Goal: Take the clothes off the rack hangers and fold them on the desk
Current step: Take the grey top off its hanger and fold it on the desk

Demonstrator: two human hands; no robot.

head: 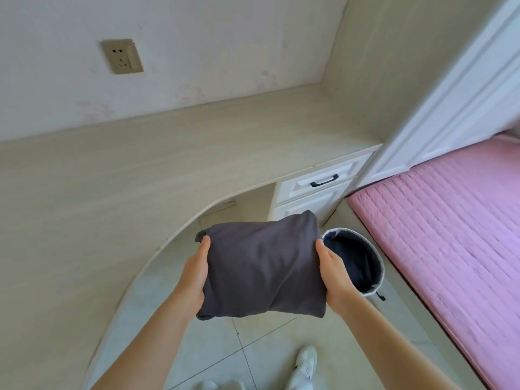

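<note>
Pale desk point(112, 192) fills the frame's left and centre; below centre I see my left hand point(194, 274) and right hand point(334, 274) gripping opposite ends of a folded dark grey garment point(261, 266), long axis left-right, held above the floor, bin point(380, 266) just right

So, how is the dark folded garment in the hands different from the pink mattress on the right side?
The folded garment is dark grey and smooth; the pink mattress has stitched quilted lines. The garment is a compact bundle held in the air above the tiled floor, gripped at its sides by the left hand and the right hand; the mattress lies flat, spread out and far larger. Both are soft textiles.
</note>
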